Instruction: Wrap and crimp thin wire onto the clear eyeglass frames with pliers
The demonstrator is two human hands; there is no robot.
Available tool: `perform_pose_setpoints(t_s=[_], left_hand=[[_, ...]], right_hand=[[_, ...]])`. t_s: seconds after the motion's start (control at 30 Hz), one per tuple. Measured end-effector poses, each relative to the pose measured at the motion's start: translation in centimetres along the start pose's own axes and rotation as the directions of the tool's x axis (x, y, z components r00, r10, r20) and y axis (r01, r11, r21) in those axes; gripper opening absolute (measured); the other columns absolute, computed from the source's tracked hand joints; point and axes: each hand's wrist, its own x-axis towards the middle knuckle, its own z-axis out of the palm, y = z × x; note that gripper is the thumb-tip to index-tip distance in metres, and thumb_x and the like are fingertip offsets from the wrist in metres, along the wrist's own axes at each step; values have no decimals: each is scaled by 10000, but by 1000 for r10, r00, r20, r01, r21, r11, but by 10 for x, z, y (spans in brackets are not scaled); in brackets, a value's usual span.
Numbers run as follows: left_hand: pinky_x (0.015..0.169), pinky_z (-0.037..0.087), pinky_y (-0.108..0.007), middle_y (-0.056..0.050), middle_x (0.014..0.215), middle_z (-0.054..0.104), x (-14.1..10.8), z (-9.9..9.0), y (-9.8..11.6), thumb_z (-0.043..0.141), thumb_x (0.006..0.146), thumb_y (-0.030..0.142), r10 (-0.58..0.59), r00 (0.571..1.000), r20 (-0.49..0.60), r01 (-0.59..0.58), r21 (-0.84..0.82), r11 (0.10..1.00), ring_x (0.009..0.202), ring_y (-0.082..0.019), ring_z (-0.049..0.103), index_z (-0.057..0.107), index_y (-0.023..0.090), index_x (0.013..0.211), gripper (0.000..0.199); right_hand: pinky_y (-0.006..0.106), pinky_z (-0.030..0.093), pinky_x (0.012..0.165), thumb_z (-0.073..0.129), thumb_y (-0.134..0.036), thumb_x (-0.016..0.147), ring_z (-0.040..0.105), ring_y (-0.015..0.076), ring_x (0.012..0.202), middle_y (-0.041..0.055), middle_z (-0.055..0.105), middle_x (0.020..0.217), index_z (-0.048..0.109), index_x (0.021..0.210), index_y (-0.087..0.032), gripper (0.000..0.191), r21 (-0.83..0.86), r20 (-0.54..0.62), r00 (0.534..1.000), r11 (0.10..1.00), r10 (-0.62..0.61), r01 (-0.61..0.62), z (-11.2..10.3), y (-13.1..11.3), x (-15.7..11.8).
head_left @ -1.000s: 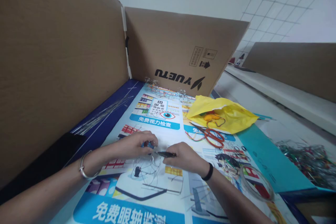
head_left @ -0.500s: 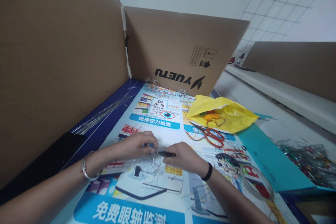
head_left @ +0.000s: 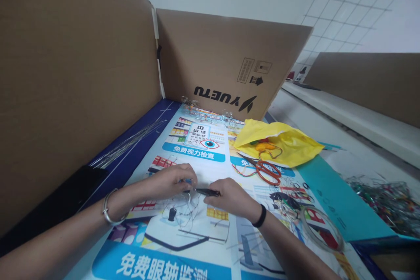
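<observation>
My left hand (head_left: 175, 180) is closed in a pinch on a thin wire piece (head_left: 189, 195), most of it hidden by the fingers, with a small blue bit at the fingertips. My right hand (head_left: 229, 197) is wrapped round dark pliers (head_left: 208, 192). Their tips point left and meet the work at my left fingertips. Below both hands, a loose tangle of thin wire (head_left: 187, 214) lies on the printed sheet (head_left: 210, 170), and a small black piece (head_left: 172, 214) sits beside it.
Orange-handled scissors (head_left: 267, 171) lie by a yellow pouch (head_left: 278, 138) holding coloured thread. A round clear container (head_left: 321, 229) is at right. Straight wires (head_left: 131, 142) lie at left. Cardboard panels (head_left: 210, 61) stand behind and left. Tangled wire pieces (head_left: 387, 201) fill the far right.
My left fingers have shifted slightly, and the wire piece held there has turned so that a curved part now shows below the fingertips. My right hand and the pliers have barely moved.
</observation>
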Motion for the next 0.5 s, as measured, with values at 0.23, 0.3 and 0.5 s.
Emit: perform_pose_setpoints(t_s=[0.23, 0.3, 0.5], left_hand=[[774, 396, -248, -7, 857, 560, 1, 0, -1, 472, 802, 70, -2, 1000, 10, 2, -32, 999, 847, -136, 524, 582, 182, 799, 157], [775, 400, -246, -8, 854, 561, 2, 1, -2, 480, 802, 74, 5, 1000, 10, -5, -47, 999, 845, -134, 524, 579, 178, 789, 144], [779, 407, -239, -17, 852, 567, 2, 0, -4, 498, 809, 88, 27, 999, 28, -25, -75, 997, 846, -130, 530, 582, 161, 777, 116]], right_hand=[[207, 214, 491, 563, -373, 746, 417, 87, 518, -32, 504, 542, 605, 635, -173, 233, 30, -20, 1000, 999, -16, 17, 0, -1, 1], [206, 222, 494, 561, -369, 748, 416, 86, 520, -33, 498, 543, 597, 629, -170, 235, 51, -12, 1000, 999, -17, 18, 0, -1, 0], [201, 204, 476, 573, -385, 739, 390, 75, 505, -48, 447, 513, 560, 593, -166, 263, 79, -6, 999, 996, -34, 35, -2, -2, 0]])
